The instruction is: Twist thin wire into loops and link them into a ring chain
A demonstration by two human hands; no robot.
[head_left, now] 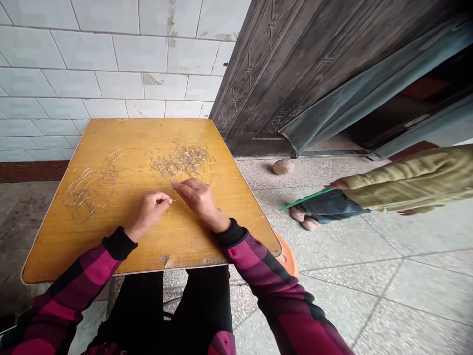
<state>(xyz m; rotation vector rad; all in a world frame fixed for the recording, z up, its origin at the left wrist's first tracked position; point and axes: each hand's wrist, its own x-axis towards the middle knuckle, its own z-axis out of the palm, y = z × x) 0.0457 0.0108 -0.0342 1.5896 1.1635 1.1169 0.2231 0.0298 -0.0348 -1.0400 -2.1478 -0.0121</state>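
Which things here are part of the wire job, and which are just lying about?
Part of the job: left hand pinching a thin wire; right hand; wire rings; yellow wooden tabletop.

Just lying about: rounded lump on the floor; orange plastic stool; green strip in a co-worker's hand.

Magenta-and-black plaid sleeves (86,281) are standing out against a yellow-orange tabletop (148,133).
Silvery wire rings (183,160) are glinting on it, black cuffs (118,243) are edging the sleeves, white tiles (74,84) are lining the wall, a dark brown door (281,74) is bearing an embossed geometric pattern, and a co-worker's olive-green ribbed sweater (406,180) is showing beside an orange stool (290,256).
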